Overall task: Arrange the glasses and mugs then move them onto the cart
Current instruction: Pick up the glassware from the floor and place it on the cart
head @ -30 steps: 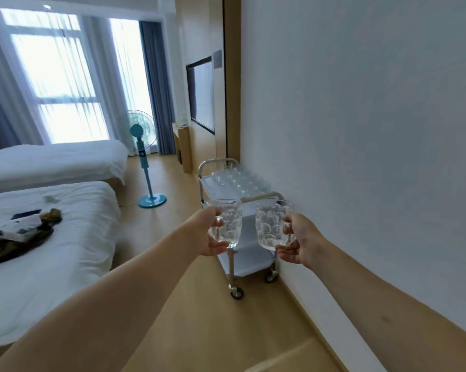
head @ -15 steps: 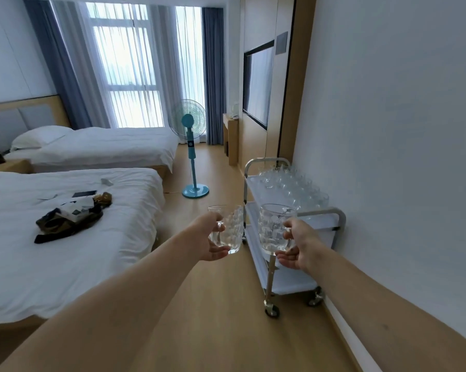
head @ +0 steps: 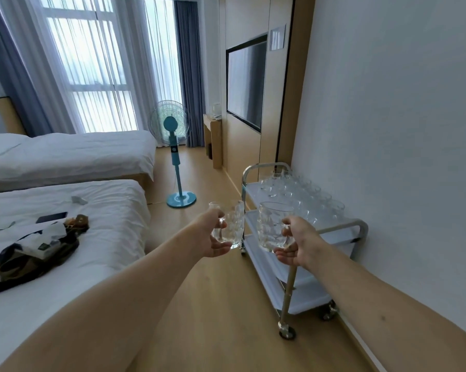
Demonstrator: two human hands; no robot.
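Note:
My left hand (head: pixel 209 236) grips a clear dimpled glass mug (head: pixel 233 224) by its handle, held upright in the air. A second clear mug (head: pixel 270 226) is held the same way in my right hand (head: pixel 299 244). Both mugs hang over the wooden floor, just left of the near end of a white, metal-framed cart (head: pixel 356 224) that stands against the right wall. Several clear glasses (head: pixel 296 193) stand in rows on the cart's top shelf.
Two white beds (head: pixel 92 232) fill the left side, the near one with dark clothing (head: pixel 35 253) and a phone on it. A teal standing fan (head: pixel 176 162) stands on the floor beyond. A wall TV and a small desk are further along the right wall.
The view has swung right and closer to the cart, which now looks larger and nearer. Both hands keep their mugs, held side by side at about the same height.

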